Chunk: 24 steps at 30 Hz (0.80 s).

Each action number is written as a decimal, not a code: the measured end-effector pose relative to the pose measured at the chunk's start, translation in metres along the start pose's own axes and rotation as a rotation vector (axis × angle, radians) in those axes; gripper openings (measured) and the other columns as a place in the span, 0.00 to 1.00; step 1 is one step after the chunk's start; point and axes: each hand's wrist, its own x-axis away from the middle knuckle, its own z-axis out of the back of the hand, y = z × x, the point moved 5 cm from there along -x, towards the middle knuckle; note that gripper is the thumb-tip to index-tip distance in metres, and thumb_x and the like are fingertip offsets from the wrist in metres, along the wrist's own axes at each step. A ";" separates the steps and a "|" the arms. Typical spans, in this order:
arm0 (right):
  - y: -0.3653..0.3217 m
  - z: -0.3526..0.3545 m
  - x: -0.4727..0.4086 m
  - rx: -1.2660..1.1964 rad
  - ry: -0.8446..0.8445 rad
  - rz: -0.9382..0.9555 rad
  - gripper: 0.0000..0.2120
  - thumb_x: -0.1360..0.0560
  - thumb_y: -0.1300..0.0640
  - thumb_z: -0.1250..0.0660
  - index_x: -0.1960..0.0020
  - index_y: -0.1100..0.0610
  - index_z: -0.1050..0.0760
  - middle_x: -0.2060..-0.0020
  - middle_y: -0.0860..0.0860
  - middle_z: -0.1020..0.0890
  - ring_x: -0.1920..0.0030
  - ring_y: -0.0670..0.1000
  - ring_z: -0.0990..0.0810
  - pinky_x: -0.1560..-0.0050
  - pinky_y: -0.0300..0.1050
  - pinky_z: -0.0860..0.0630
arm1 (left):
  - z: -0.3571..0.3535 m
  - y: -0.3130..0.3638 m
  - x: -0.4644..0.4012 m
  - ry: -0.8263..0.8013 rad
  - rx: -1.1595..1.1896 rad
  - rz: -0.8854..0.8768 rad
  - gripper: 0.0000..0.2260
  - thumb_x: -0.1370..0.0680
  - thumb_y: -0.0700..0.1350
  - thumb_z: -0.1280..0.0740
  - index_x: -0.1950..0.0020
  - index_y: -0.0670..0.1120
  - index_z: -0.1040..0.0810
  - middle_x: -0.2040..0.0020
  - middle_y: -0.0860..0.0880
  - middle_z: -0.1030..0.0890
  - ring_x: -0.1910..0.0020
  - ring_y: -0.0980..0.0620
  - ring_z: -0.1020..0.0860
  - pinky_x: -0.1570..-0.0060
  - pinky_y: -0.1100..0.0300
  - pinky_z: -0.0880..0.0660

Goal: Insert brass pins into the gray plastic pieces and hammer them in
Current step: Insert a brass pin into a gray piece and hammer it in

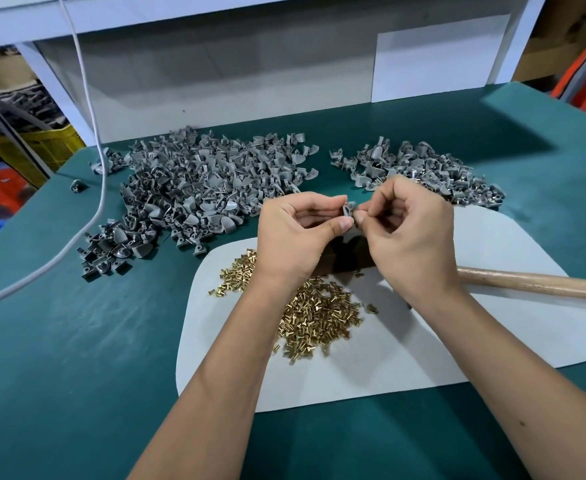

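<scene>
At the far left, behind the bench frame, a yellow crate (47,143) shows only partly, and what sits in it is too dark to make out. A white cable (101,174) hangs down from the top edge and runs off the left side of the green table (76,358). Just right of it lies the big heap of gray plastic pieces (198,188), loose on the table, with a few strays at its near-left edge.

Your left hand (295,237) pinches one gray piece (348,211) between thumb and fingers, held up above the white mat (405,362). Your left forearm covers part of the brass pins (315,317), which lie loose on the mat in a spread that shows on both sides of your wrist.

Your right hand (409,233) meets the piece from the other side, fingertips curled and pinched against it; whether a pin sits between them is hidden by the fingers. Beyond your right hand sits the smaller heap (419,171) of gray pieces, some showing brass. A wooden handle (534,282) lies on the mat to the right; its near end is hidden behind your right wrist, and its far end is cut off at the frame edge.
</scene>
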 end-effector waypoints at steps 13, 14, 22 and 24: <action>-0.013 0.005 -0.002 0.120 -0.014 0.232 0.04 0.25 0.63 0.25 0.50 0.58 0.15 0.56 0.47 0.15 0.54 0.44 0.17 0.50 0.40 0.20 | 0.010 -0.001 -0.002 -0.043 0.137 0.010 0.12 0.29 0.37 0.22 0.48 0.47 0.13 0.51 0.42 0.13 0.51 0.45 0.14 0.47 0.54 0.18; -0.014 0.006 -0.002 0.146 -0.010 0.263 0.04 0.24 0.63 0.25 0.50 0.59 0.15 0.56 0.48 0.15 0.54 0.45 0.18 0.49 0.39 0.21 | 0.010 -0.001 -0.002 -0.043 0.143 0.019 0.11 0.29 0.38 0.22 0.47 0.47 0.12 0.52 0.41 0.13 0.52 0.45 0.14 0.47 0.53 0.18; -0.016 0.005 -0.003 0.189 0.022 0.268 0.03 0.22 0.64 0.29 0.52 0.62 0.17 0.56 0.52 0.19 0.55 0.48 0.22 0.52 0.33 0.28 | 0.004 0.004 0.000 -0.009 0.024 -0.029 0.10 0.26 0.42 0.23 0.45 0.44 0.14 0.49 0.45 0.13 0.48 0.45 0.14 0.43 0.47 0.18; -0.015 0.006 -0.003 0.180 0.030 0.255 0.03 0.22 0.63 0.29 0.52 0.61 0.17 0.57 0.51 0.19 0.55 0.48 0.22 0.52 0.33 0.28 | 0.000 0.007 0.002 -0.026 0.009 -0.069 0.12 0.28 0.36 0.23 0.45 0.42 0.15 0.50 0.45 0.13 0.49 0.46 0.14 0.44 0.51 0.19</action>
